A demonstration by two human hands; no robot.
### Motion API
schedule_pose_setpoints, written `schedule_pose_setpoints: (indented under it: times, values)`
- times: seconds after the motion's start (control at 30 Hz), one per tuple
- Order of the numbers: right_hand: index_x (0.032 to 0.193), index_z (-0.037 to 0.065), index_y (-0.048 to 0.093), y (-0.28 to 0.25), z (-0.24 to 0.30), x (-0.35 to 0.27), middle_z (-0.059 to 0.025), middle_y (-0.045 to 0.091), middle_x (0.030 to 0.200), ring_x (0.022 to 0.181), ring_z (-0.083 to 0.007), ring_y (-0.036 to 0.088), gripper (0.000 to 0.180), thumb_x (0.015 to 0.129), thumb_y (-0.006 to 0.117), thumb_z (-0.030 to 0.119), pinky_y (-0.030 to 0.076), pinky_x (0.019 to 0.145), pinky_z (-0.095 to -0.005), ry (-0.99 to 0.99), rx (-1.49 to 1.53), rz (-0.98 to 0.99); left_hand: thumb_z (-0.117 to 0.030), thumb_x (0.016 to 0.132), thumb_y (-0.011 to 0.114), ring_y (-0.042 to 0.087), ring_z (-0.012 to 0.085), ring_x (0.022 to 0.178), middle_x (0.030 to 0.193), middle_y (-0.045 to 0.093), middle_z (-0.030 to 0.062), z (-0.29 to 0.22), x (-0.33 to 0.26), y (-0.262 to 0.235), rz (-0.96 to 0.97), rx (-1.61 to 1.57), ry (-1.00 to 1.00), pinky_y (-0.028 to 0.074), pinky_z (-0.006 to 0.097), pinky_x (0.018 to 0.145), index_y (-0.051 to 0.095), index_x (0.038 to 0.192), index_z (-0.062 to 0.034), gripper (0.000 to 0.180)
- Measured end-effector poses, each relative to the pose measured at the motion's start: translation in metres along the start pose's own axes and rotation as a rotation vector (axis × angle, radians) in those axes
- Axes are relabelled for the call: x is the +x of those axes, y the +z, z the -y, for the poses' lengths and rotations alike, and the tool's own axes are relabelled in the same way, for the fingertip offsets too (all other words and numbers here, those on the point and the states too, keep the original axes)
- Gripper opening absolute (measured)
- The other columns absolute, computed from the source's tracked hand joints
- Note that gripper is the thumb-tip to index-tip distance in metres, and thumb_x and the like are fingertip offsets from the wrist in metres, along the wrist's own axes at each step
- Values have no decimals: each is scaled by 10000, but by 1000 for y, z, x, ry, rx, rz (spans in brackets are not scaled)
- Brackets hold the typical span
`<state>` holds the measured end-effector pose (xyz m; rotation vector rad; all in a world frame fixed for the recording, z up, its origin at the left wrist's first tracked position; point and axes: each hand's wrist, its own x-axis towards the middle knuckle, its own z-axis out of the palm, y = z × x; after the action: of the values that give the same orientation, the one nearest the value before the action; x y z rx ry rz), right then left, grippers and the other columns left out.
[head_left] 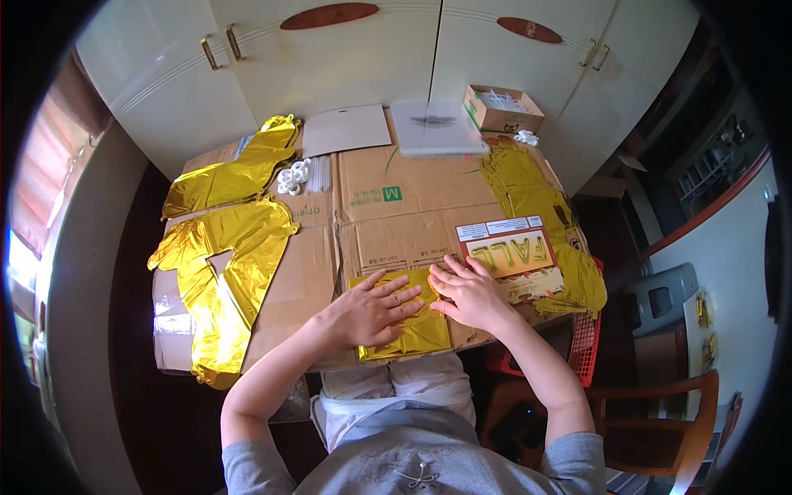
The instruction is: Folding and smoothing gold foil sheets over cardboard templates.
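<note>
Where hands (375, 309) press, foil balloon (408, 330) half-hidden.

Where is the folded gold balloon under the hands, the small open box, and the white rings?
folded gold foil balloon (421, 334), head view, its lower right part below the hands
small open cardboard box (488, 120), head view, its front wall
white plastic rings (293, 177), head view, middle of the pile

Both hands cover most of the folded gold foil balloon (412, 330).

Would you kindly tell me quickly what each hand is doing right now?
Left hand: open, flat, palm pressing down on the folded gold foil balloon.
Right hand: open, fingers spread, pressing the same balloon's upper edge.
</note>
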<state>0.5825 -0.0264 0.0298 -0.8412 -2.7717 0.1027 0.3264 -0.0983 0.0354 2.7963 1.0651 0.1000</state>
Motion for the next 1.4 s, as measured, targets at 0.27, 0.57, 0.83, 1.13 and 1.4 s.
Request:
schedule_pose_setpoints:
  times: [0.27,0.57,0.83,1.13,1.4]
  values:
    - [1144,13,669,-9,25,-15,-118,639,1240,1265,-271,510,490,860,643,412,343,1084,-472,-67,-29,-58,-296,898,497,364,496,1335,1441,404,274,-98,-7,28,-96,350,-396,301,576,1099,417,1395,53,613]
    - [1177,0,646,-26,50,-16,-134,624,1260,1294,-262,491,458,877,631,345,346,1107,-433,-157,-42,-46,-222,920,470,391,417,1349,1418,457,214,-123,-23,35,-188,226,-416,313,555,1102,466,1385,-8,511]
    - [1326,-28,522,28,67,50,-165,489,1419,1350,-286,430,527,932,546,322,299,1150,-414,-468,283,34,-201,880,481,556,391,1130,1116,604,218,-117,-22,40,-233,193,-365,346,551,1070,567,1223,-8,403]
    - [1415,58,453,31,70,54,-96,412,1497,1410,-258,341,600,964,451,455,216,1174,-466,-385,191,132,-220,874,481,520,393,1178,1183,570,228,-120,-23,40,-214,177,-392,373,548,1030,541,1247,-4,435]
    - [1468,108,388,27,45,60,-93,369,1525,1438,-279,283,582,972,494,393,177,1185,-458,-281,592,-8,-193,882,467,433,403,1304,1390,474,210,-119,-24,37,-219,147,-393,304,557,1097,454,1389,-24,534]
